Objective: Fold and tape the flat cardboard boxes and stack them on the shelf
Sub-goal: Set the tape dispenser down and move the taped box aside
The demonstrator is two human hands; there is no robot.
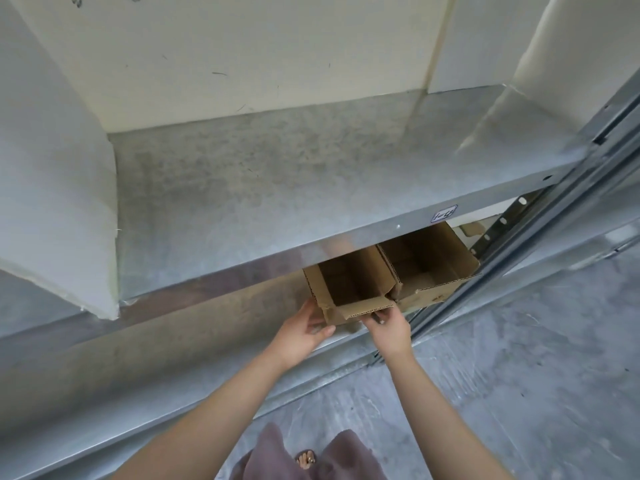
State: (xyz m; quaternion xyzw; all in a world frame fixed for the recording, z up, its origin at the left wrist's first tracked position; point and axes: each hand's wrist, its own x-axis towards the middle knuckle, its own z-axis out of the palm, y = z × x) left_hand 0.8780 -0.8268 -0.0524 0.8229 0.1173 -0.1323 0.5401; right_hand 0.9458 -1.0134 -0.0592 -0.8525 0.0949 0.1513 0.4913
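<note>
An open brown corrugated cardboard box sits on the lower galvanised metal shelf, its mouth facing up and its rear half hidden under the upper metal shelf. The left hand grips the box's front left corner, thumb along the side wall and fingers curled under the front edge. The right hand pinches the front wall's right end with bent fingers. A second open brown cardboard box stands just beside it on the right, touching it. Pale foam slabs rest on the upper shelf.
</note>
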